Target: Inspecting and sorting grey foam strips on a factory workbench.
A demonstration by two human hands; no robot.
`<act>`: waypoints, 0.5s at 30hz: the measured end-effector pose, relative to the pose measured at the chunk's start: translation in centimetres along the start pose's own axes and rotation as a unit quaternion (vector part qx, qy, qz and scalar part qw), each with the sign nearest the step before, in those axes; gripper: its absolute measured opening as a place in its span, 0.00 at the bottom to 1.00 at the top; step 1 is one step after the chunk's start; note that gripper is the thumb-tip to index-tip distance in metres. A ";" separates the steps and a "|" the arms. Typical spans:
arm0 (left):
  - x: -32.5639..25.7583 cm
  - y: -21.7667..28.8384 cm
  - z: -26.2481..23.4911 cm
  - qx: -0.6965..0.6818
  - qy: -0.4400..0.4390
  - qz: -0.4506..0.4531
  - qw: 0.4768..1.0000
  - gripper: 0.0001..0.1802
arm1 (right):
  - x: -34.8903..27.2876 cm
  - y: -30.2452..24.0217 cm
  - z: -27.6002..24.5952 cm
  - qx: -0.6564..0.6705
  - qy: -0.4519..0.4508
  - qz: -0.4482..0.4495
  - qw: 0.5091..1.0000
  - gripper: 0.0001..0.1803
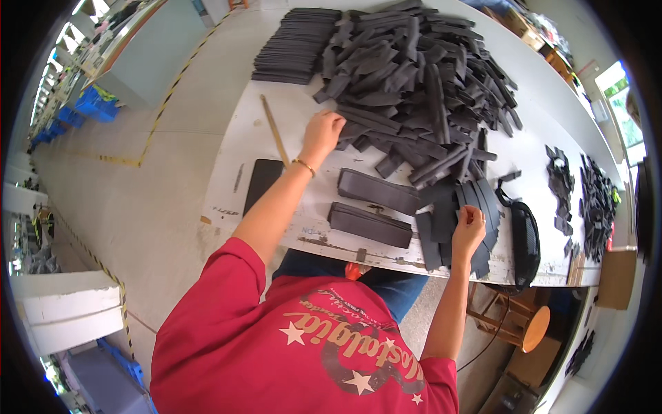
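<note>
A large heap of dark grey fabric strips [434,90] covers the far middle of the white table [238,131]. My left hand [323,134] is at its left edge, fingers drawn together by the strip ends; whatever they pinch is hidden. Near the table's front edge, my right hand [470,231] is over a fan of flat dark strips [488,207]. Its fingertips are pinched together there, but I cannot make out whether a strip is between them. Two neat bundles of strips, a farther one [378,191] and a nearer one [370,225], lie between my hands.
Stacked strips [296,45] stand at the far left. A wooden stick [274,130] and a black flat pad [264,183] lie beside my left arm. A black rounded object [525,241] sits at the right front edge, above a wooden stool [534,328]. More dark pieces [596,207] lie far right.
</note>
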State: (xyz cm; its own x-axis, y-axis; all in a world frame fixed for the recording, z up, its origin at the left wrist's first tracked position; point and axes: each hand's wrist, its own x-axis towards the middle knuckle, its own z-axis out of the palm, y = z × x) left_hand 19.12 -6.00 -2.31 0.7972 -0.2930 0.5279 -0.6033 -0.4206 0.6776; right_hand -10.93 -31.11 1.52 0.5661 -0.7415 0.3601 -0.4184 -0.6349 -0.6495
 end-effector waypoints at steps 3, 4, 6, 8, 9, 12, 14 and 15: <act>0.2 -1.3 1.6 0.048 -0.120 -0.059 0.990 0.10 | 0.8 2.7 -1.3 -0.057 0.011 -0.001 0.998 0.06; 0.3 -1.2 1.4 0.042 -0.124 -0.055 0.990 0.10 | 0.9 3.1 -1.5 -0.062 0.016 0.003 0.998 0.06; 0.6 -0.9 1.3 0.052 -0.121 -0.129 0.983 0.13 | 1.3 3.8 -1.9 -0.077 0.013 -0.015 0.997 0.06; 1.2 0.0 1.1 0.089 -0.086 -0.158 0.980 0.15 | 1.7 3.8 -1.8 -0.083 -0.007 0.001 0.997 0.07; 1.4 0.6 1.1 0.111 -0.033 -0.142 0.983 0.16 | 1.9 4.0 -1.8 -0.125 -0.013 -0.013 0.992 0.08; 2.6 2.6 1.7 0.009 -0.125 -0.262 0.957 0.24 | 2.5 3.9 -1.0 -0.247 -0.011 -0.044 0.968 0.12; 2.9 4.1 2.5 -0.109 -0.177 -0.393 0.896 0.23 | 3.2 3.8 -0.6 -0.328 -0.003 -0.058 0.943 0.14; 2.7 4.1 2.7 -0.110 -0.178 -0.391 0.896 0.23 | 3.7 3.8 -0.4 -0.344 0.007 -0.017 0.939 0.16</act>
State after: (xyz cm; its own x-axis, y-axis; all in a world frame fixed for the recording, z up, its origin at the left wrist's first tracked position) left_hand 18.86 -10.84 0.56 0.9117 -0.2547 -0.3225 0.1841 -0.4485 0.8746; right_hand -10.75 -36.36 0.61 0.5796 -0.7183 0.3848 -0.7629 -0.6443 -0.0536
